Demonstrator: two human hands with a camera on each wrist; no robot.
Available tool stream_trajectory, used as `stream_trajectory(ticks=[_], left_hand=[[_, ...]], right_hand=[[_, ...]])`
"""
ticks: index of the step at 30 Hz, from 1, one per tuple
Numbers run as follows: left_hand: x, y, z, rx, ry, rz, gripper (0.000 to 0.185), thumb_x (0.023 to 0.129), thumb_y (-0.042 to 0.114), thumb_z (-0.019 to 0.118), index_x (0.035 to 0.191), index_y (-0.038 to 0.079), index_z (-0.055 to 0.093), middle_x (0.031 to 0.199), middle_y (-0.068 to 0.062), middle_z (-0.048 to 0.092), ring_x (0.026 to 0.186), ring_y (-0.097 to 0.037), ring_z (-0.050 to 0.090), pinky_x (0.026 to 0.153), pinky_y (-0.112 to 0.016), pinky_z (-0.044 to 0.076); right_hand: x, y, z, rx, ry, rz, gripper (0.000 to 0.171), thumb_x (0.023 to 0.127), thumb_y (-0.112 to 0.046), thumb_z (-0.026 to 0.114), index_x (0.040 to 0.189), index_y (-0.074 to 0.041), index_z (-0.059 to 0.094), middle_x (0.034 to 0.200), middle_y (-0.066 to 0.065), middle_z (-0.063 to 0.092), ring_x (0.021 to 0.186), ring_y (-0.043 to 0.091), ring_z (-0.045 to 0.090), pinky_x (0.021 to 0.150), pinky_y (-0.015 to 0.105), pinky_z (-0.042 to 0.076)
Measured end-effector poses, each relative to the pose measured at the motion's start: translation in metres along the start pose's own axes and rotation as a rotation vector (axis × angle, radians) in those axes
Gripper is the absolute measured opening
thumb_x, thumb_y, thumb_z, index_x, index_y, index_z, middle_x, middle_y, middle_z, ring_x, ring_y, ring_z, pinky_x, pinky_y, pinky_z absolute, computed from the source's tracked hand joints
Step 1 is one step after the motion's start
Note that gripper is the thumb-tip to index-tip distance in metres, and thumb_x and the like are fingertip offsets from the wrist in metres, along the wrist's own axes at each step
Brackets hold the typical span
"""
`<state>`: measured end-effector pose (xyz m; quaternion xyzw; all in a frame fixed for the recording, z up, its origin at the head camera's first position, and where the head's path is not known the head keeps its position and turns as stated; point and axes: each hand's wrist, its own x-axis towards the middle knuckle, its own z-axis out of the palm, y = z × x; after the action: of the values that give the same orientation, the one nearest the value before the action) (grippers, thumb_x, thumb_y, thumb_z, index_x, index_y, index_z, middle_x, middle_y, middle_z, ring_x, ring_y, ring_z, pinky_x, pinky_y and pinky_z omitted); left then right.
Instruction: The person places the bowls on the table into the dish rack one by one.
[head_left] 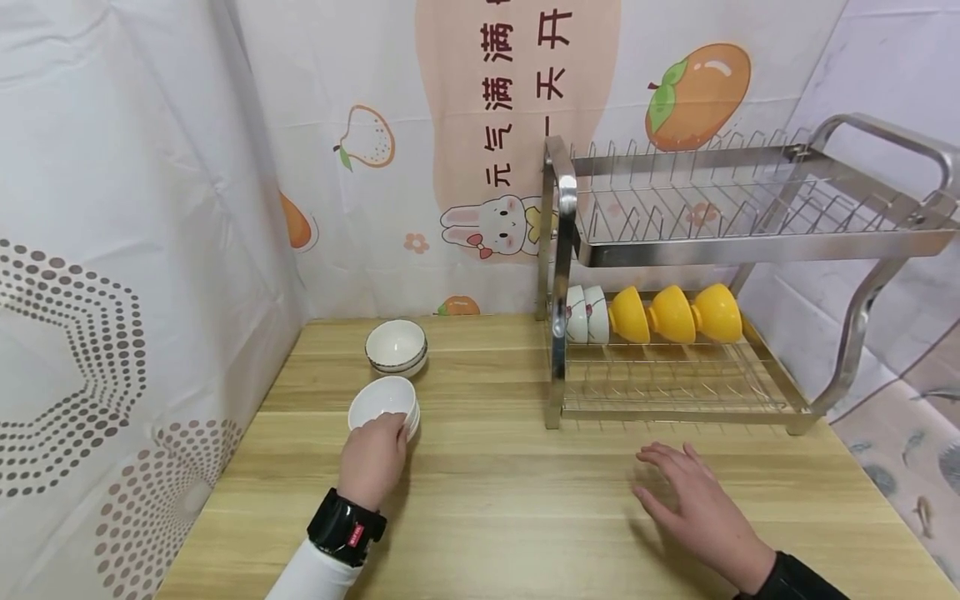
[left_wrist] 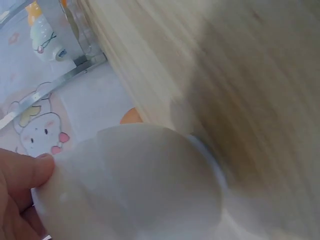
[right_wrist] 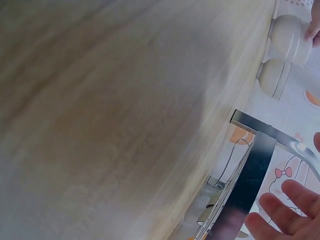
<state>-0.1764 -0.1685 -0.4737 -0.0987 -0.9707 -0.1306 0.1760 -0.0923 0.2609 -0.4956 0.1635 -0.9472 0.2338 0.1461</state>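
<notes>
My left hand (head_left: 372, 460) pinches the near rim of a white bowl (head_left: 378, 398), thumb and fingers over its edge. The bowl appears nested in another one on the tabletop. In the left wrist view its pale outer side (left_wrist: 135, 180) fills the lower middle, the thumb at its rim. Just behind stands a second pair of stacked bowls (head_left: 396, 344) with thin dark rims. My right hand (head_left: 697, 508) hovers over the table in front of the dish rack (head_left: 675, 417), fingers spread and holding nothing.
On the lower tier of the two-tier metal rack, two white patterned bowls (head_left: 587, 315) and several yellow bowls (head_left: 672, 314) stand on their sides. Wire dividers (head_left: 675, 200) line the upper tier. A printed curtain (head_left: 360, 242) hangs behind the wooden table (head_left: 480, 500).
</notes>
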Motion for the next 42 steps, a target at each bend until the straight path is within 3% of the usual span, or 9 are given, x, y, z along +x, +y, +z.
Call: stream_trajectory(ticks=[6,11,15,22,25,28,31,35,42], left_hand=[[0.003,0.02,-0.009,0.003,0.12,0.132,0.011,0.09,0.014,0.07,0.099,0.007,0.072,0.09,-0.004,0.072,0.078,-0.028,0.066,0.067,-0.044,0.05],[0.004,0.048,-0.017,-0.013,0.133,0.268,0.011,0.089,0.013,0.071,0.099,0.009,0.072,0.092,-0.002,0.072,0.079,-0.025,0.066,0.066,-0.04,0.049],[0.005,0.071,-0.012,-0.013,0.086,0.408,0.01,0.089,0.014,0.07,0.099,0.014,0.073,0.091,0.004,0.071,0.079,-0.018,0.064,0.068,-0.036,0.049],[0.0,0.117,0.009,0.019,-0.12,0.742,0.013,0.092,0.023,0.069,0.104,0.024,0.071,0.098,0.013,0.068,0.087,-0.008,0.061,0.079,-0.026,0.048],[-0.003,0.136,0.016,0.07,-0.143,0.867,0.014,0.093,0.028,0.067,0.106,0.028,0.071,0.099,0.016,0.067,0.091,-0.006,0.06,0.082,-0.023,0.046],[-0.005,0.151,0.019,0.133,-0.137,0.969,0.014,0.094,0.031,0.066,0.107,0.031,0.07,0.098,0.019,0.066,0.091,-0.004,0.059,0.081,-0.021,0.045],[-0.007,0.162,0.021,0.159,-0.14,1.022,0.013,0.095,0.035,0.064,0.107,0.032,0.07,0.098,0.02,0.066,0.09,-0.003,0.059,0.078,-0.019,0.044],[-0.009,0.17,0.024,0.151,-0.147,1.04,0.011,0.096,0.036,0.063,0.104,0.034,0.07,0.098,0.022,0.066,0.089,-0.002,0.059,0.076,-0.018,0.043],[-0.009,0.177,0.026,0.149,-0.14,1.055,0.009,0.096,0.036,0.062,0.103,0.034,0.068,0.1,0.023,0.065,0.09,-0.001,0.058,0.077,-0.019,0.042]], right_hand=[[0.001,0.001,-0.001,0.003,0.009,-0.01,0.043,0.084,-0.019,0.079,0.119,-0.002,0.063,0.123,0.016,0.064,0.121,0.035,0.054,0.119,0.022,0.001],[0.004,0.0,-0.003,0.009,0.005,-0.028,0.042,0.083,-0.018,0.079,0.119,-0.003,0.063,0.124,0.015,0.064,0.12,0.034,0.055,0.119,0.022,0.006],[0.005,-0.003,-0.005,0.013,-0.003,-0.045,0.043,0.083,-0.017,0.079,0.121,-0.005,0.062,0.126,0.014,0.063,0.12,0.033,0.056,0.119,0.021,0.01],[0.01,-0.013,-0.011,0.003,0.004,-0.184,0.05,0.076,-0.013,0.083,0.122,-0.007,0.063,0.129,0.01,0.061,0.121,0.029,0.055,0.111,0.006,0.009],[0.014,-0.016,-0.014,-0.004,0.028,-0.295,0.044,0.085,-0.023,0.078,0.123,-0.008,0.063,0.13,0.008,0.06,0.121,0.026,0.055,0.111,0.008,0.013],[0.017,-0.019,-0.015,-0.011,0.041,-0.411,0.041,0.096,-0.037,0.062,0.126,-0.009,0.062,0.132,0.007,0.059,0.122,0.026,0.053,0.115,0.014,0.016],[0.018,-0.021,-0.016,-0.01,0.028,-0.497,0.045,0.101,-0.043,0.047,0.127,-0.009,0.062,0.133,0.008,0.058,0.124,0.026,0.051,0.117,0.018,0.015],[0.018,-0.02,-0.016,-0.011,0.016,-0.583,0.04,0.103,-0.039,0.043,0.121,-0.011,0.065,0.129,0.008,0.061,0.122,0.027,0.053,0.118,0.023,0.016],[0.02,-0.016,-0.01,0.002,0.075,-0.708,0.03,0.106,-0.026,0.04,0.104,-0.016,0.069,0.11,-0.002,0.066,0.105,0.019,0.061,0.11,0.028,0.034]])
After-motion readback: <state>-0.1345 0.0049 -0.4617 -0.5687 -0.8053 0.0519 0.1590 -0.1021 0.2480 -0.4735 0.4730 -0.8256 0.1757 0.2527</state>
